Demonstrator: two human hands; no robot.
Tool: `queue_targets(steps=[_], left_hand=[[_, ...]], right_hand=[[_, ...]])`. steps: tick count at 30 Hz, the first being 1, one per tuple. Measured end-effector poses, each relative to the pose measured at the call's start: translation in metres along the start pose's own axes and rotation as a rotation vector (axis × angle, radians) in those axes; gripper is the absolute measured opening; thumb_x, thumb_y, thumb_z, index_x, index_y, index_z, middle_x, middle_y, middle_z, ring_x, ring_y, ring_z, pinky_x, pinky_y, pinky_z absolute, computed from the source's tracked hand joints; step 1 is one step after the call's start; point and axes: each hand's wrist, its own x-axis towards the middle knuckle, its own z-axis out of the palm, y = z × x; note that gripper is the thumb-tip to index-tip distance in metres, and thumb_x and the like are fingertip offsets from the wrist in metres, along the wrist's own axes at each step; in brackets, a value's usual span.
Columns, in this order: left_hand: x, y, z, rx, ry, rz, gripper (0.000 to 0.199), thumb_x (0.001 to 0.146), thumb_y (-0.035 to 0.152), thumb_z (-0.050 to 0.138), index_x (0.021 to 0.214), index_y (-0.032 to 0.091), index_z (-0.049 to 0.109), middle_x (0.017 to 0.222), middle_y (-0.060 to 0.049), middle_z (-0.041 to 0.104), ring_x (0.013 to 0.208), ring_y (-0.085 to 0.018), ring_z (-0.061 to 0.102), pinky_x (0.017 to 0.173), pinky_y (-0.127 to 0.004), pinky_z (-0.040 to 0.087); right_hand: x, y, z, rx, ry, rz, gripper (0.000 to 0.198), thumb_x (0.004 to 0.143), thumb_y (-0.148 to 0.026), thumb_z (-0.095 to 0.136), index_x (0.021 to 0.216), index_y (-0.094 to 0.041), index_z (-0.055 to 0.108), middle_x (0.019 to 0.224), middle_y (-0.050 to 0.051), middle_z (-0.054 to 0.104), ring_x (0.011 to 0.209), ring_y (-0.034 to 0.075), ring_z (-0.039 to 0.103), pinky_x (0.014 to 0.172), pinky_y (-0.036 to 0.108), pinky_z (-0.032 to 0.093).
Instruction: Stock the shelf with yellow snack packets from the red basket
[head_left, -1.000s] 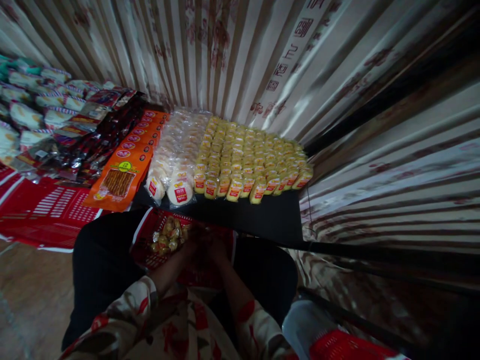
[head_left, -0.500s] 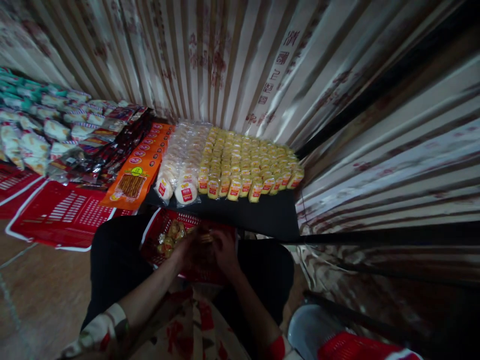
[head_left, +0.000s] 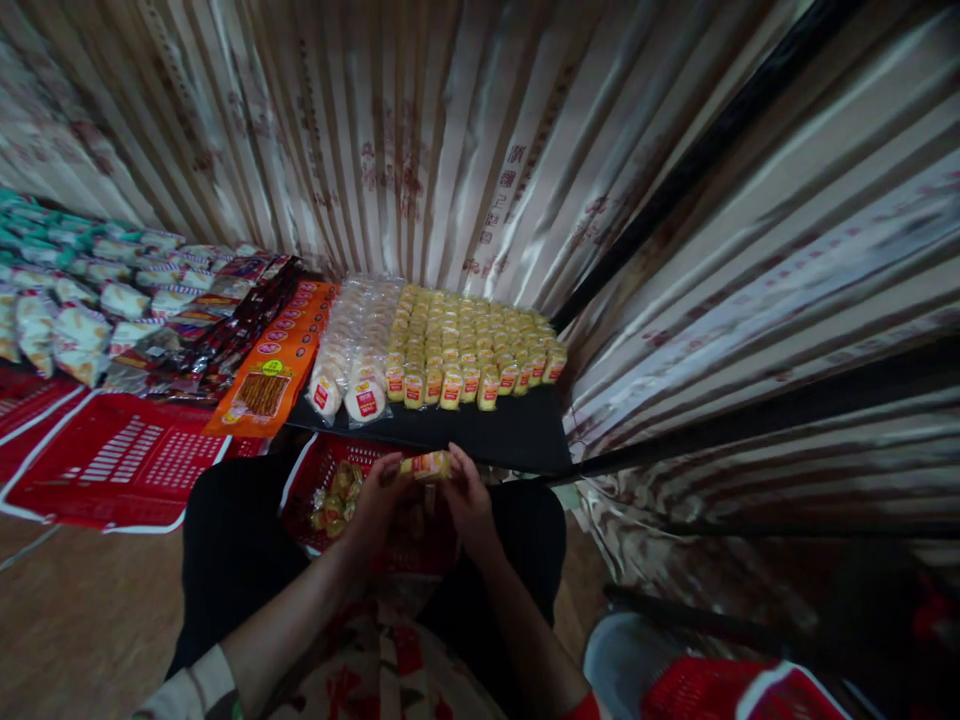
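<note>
Yellow snack packet (head_left: 425,466) now raised between left hand (head_left: 381,497) and right hand (head_left: 469,497), each gripping an end (print too small to read). Half a second ago both hands sat lower, in the red basket (head_left: 318,455). Piece now in plain view, I judge, apart from similar packets (head_left: 474,345) rowed on the black surface (head_left: 517,432).

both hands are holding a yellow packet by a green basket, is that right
Not quite: the basket is red, not green, as the head view shows. The rest stands: the left hand and right hand hold a yellow packet by it.
</note>
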Motion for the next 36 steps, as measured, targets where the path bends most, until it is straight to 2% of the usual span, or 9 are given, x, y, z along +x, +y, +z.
queue_targets(steps=[3,7,10,13,16,22,26,30,36], left_hand=[[-0.003,0.002,0.01,0.017,-0.037,0.075,0.044,0.069,0.029,0.065,0.108,0.018,0.046,0.108,-0.009,0.061,0.088,-0.017,0.063,0.075,-0.028,0.051],[-0.009,0.003,0.025,0.163,0.0,0.096,0.037,0.066,0.032,0.067,0.096,0.017,0.049,0.088,-0.005,0.065,0.075,-0.015,0.063,0.066,-0.026,0.05],[-0.012,0.006,0.032,0.382,-0.015,0.086,0.032,0.062,0.034,0.069,0.082,0.017,0.052,0.07,0.0,0.064,0.064,-0.015,0.061,0.057,-0.024,0.048],[-0.007,0.01,0.035,0.608,-0.131,0.117,0.025,0.062,0.035,0.068,0.074,0.017,0.055,0.066,0.0,0.063,0.063,-0.016,0.061,0.056,-0.024,0.046],[0.003,0.015,0.042,0.752,-0.275,0.227,0.025,0.064,0.03,0.063,0.086,0.018,0.059,0.079,-0.001,0.066,0.073,-0.016,0.061,0.064,-0.025,0.046],[0.02,0.021,0.078,0.719,-0.474,0.294,0.033,0.069,0.03,0.057,0.098,0.015,0.055,0.079,-0.001,0.063,0.068,-0.013,0.057,0.063,-0.024,0.044],[0.033,0.028,0.114,0.741,-0.435,0.302,0.026,0.071,0.031,0.056,0.093,0.016,0.053,0.071,0.002,0.058,0.052,-0.009,0.05,0.05,-0.022,0.04],[0.051,0.036,0.155,0.789,-0.358,0.355,0.013,0.076,0.025,0.052,0.086,0.017,0.052,0.068,0.003,0.055,0.053,-0.009,0.053,0.05,-0.02,0.042],[0.083,0.031,0.209,0.897,-0.271,0.482,0.011,0.08,0.022,0.053,0.088,0.016,0.057,0.076,-0.001,0.061,0.067,-0.011,0.058,0.064,-0.022,0.046]], right_hand=[[-0.005,-0.013,0.002,0.188,-0.001,0.066,0.062,0.078,-0.029,0.055,0.134,-0.019,0.031,0.12,0.011,0.059,0.101,0.02,0.06,0.088,0.037,0.049],[-0.006,-0.025,0.001,0.234,0.139,0.118,0.048,0.076,-0.037,0.061,0.118,-0.019,0.046,0.108,0.009,0.064,0.094,0.02,0.062,0.083,0.034,0.05],[-0.002,-0.032,-0.008,0.208,0.125,0.128,0.036,0.075,-0.039,0.063,0.103,-0.02,0.054,0.092,0.005,0.066,0.083,0.019,0.063,0.077,0.032,0.05],[0.004,-0.039,-0.025,0.19,0.011,0.132,0.032,0.075,-0.04,0.063,0.1,-0.021,0.058,0.088,0.003,0.067,0.082,0.018,0.063,0.076,0.032,0.05],[0.01,-0.043,-0.042,0.16,-0.054,0.102,0.033,0.076,-0.041,0.061,0.103,-0.022,0.059,0.092,0.003,0.066,0.088,0.018,0.063,0.078,0.031,0.049],[0.027,-0.043,-0.06,0.128,-0.062,0.004,0.038,0.078,-0.037,0.059,0.112,-0.021,0.056,0.104,0.006,0.061,0.091,0.017,0.063,0.08,0.031,0.05],[0.038,-0.043,-0.067,-0.074,0.212,-0.155,0.042,0.082,-0.034,0.053,0.122,-0.019,0.05,0.115,0.01,0.057,0.101,0.019,0.059,0.084,0.033,0.051],[0.045,-0.039,-0.079,-0.44,0.486,-0.328,0.035,0.088,-0.029,0.042,0.12,-0.018,0.053,0.123,0.013,0.052,0.115,0.02,0.049,0.096,0.04,0.044],[0.063,-0.015,-0.098,-0.733,0.562,-0.38,0.041,0.088,-0.026,0.036,0.126,-0.015,0.049,0.135,0.014,0.045,0.13,0.025,0.033,0.103,0.051,0.033]])
